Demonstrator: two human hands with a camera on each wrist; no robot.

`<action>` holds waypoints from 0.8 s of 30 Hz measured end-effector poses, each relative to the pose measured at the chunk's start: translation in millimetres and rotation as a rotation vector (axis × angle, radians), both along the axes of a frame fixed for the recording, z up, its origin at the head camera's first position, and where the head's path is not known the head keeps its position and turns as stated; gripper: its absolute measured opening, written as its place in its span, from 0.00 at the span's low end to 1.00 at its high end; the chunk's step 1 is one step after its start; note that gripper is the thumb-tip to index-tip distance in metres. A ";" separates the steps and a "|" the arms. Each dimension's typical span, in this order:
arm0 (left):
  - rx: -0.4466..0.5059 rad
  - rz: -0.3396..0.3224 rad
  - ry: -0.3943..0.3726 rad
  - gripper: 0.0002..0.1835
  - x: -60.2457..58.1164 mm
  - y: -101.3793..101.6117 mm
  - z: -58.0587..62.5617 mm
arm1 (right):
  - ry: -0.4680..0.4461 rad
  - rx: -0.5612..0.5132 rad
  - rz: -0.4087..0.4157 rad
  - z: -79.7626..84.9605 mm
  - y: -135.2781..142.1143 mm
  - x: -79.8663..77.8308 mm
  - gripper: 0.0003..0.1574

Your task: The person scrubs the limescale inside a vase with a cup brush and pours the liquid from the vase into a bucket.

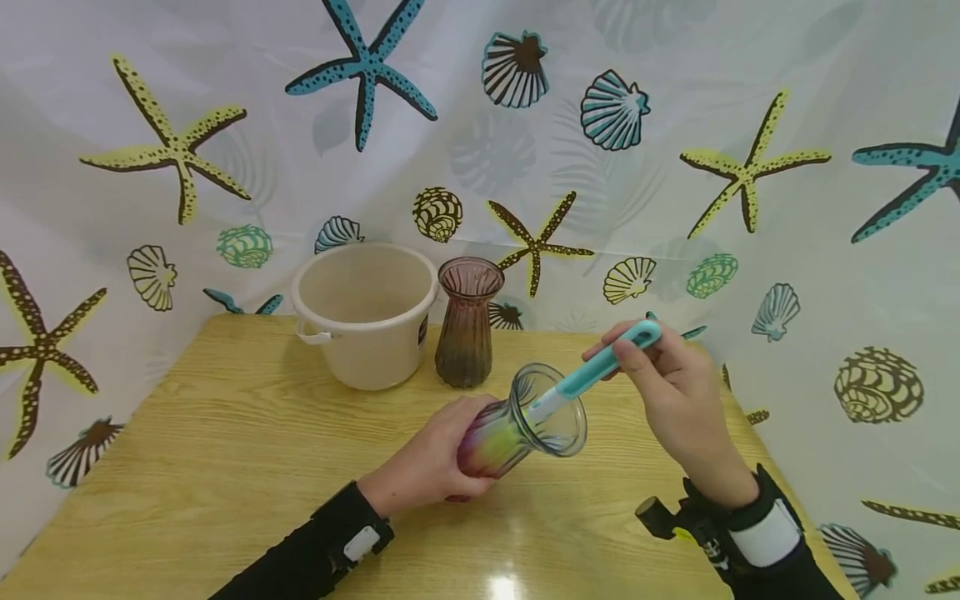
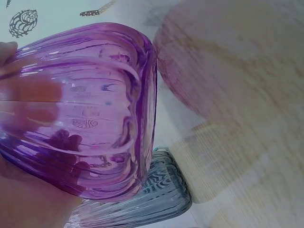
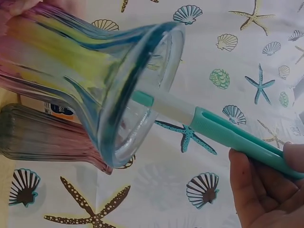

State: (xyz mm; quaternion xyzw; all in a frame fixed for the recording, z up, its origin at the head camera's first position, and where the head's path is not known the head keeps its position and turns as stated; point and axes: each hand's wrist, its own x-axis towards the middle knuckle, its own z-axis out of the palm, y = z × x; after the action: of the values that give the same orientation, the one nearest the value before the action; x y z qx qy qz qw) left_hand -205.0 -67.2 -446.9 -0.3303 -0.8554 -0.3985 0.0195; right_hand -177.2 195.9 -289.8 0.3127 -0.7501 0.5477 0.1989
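My left hand [image 1: 431, 458] grips a ribbed glass vase [image 1: 491, 442] round its body, tilted with its flared mouth toward the right. The vase shades from pink-purple at the base [image 2: 99, 95] through yellow to blue-clear at the rim [image 3: 111, 123]. My right hand [image 1: 678, 400] pinches a slim teal handle [image 1: 600, 369] between thumb and fingers. Its white shaft [image 3: 173, 108] runs in through the vase mouth. A short teal section shows past the shaft; whatever is at the far end is hidden in the vase.
Behind the hands stand a cream bucket [image 1: 375, 346] with a side handle and a second vase [image 1: 465, 333], pink to smoky grey, upright. All are on a wood-grain table [image 1: 225, 450]. A white curtain [image 1: 255, 75] printed with starfish and shells surrounds its back and sides.
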 end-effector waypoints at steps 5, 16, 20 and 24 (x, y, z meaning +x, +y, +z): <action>-0.003 -0.011 0.002 0.49 -0.2 -0.7 -1.1 | 0.000 -0.022 -0.038 6.1 3.8 0.8 0.10; -0.004 -0.003 0.014 0.49 -0.2 -1.8 -1.7 | -0.025 0.262 0.062 -20.4 -15.8 -2.0 0.10; 0.005 0.003 -0.023 0.49 0.2 -2.1 -1.2 | -0.033 0.313 0.090 -29.9 -22.3 0.9 0.09; 0.010 0.007 -0.043 0.50 -0.2 -2.4 -1.3 | -0.016 0.306 0.098 -31.5 -24.0 2.7 0.10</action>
State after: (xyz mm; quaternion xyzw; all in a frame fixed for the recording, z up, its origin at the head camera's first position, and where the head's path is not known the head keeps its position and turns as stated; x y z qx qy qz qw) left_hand -205.3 -69.6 -448.2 -0.3186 -0.8547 -0.4098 0.0043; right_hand -174.5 172.0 -321.3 0.3711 -0.8102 0.4387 0.1161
